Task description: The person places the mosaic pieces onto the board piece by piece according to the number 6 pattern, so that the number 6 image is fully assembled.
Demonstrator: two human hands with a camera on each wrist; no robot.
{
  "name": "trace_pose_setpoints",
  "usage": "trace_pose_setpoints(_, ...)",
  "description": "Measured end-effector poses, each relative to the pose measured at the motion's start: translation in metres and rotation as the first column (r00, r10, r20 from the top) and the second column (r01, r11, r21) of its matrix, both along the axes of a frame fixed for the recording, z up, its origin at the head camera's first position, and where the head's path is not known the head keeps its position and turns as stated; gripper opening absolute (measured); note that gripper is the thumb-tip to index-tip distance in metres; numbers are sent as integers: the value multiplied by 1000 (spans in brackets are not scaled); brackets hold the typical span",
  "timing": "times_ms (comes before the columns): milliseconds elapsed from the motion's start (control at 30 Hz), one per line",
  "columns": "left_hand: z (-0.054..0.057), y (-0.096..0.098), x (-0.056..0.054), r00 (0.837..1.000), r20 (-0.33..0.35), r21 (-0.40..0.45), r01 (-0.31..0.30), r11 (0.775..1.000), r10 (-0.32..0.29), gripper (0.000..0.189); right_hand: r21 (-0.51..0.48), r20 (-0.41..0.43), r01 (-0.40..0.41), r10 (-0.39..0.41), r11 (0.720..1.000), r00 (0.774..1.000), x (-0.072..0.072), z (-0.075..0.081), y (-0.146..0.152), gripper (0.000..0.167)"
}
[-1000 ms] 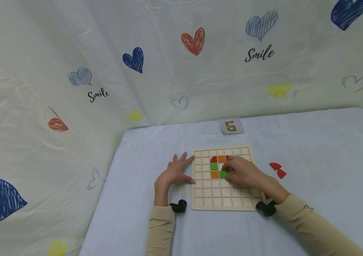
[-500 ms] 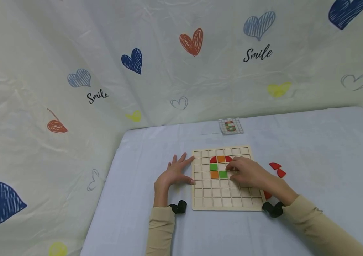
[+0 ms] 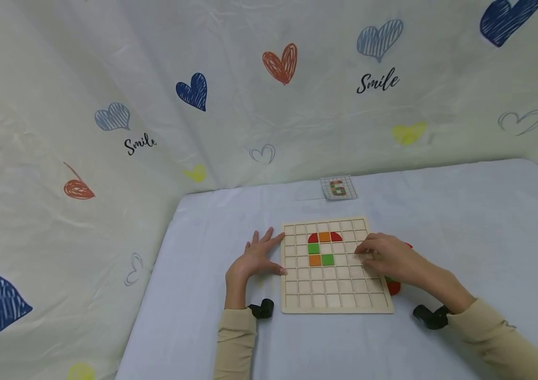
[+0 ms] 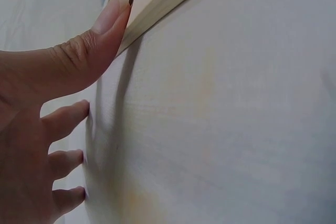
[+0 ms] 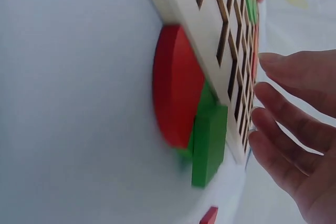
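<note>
A wooden grid board (image 3: 335, 303) lies on the table. In its upper left part sit two red rounded pieces, the right one (image 3: 336, 237) and the left one (image 3: 313, 238), with an orange square (image 3: 324, 237) between them. Below are a green square (image 3: 314, 248), an orange square (image 3: 315, 260) and another green square (image 3: 327, 259). My left hand (image 3: 252, 258) has spread fingers, its thumb (image 4: 113, 17) touching the board's left edge. Over the right side of the board, my right hand (image 3: 392, 258) holds nothing; its fingers are slightly bent and apart in the right wrist view.
Beside the board's right edge, a red rounded piece (image 5: 176, 87) and a green block (image 5: 210, 145) lie with more green behind. Another red piece (image 5: 209, 216) is partly visible farther off. A card with a coloured grid pattern (image 3: 339, 188) lies behind the board.
My right hand has moved right, off the coloured pieces, uncovering the red piece at the pattern's upper right. It now hides most of the loose red pieces. The left hand stays at the board's edge.
</note>
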State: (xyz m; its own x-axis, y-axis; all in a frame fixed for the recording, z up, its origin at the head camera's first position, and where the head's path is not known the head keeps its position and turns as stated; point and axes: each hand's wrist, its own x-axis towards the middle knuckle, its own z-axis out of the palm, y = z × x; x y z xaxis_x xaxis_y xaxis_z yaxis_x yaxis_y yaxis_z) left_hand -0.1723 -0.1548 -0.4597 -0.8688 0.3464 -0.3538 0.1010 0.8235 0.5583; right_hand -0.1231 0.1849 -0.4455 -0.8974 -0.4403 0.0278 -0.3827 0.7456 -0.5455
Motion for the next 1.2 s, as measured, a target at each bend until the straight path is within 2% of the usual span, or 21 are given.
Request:
trace_pose_setpoints(200,1,0,3,1000,-3,-3,0,1000,0,99,17,-29,42,-42,999,999,2,-3,19,17)
trace_pose_setpoints(433,2,-1,3,1000,-7,-21,-8,1000,8,99,-11,-53,68,-69,998,996,0,-10,42,18)
trace_pose_setpoints(667,2,-4,4,1000,-13,-19,-14,1000,14,98,-7,-126,100,-100,995,987,-3,-15,54,18)
trace_pose_setpoints(900,3,0,2,1000,-8,-7,4,1000,-4,96,10,-96,189,-188,982,978,-4,-14,69,20)
trace_pose_setpoints(1200,3,-2,0,1000,-7,-26,10,1000,-10,97,94,-78,195,-188,976,979,-10,-22,74,24)
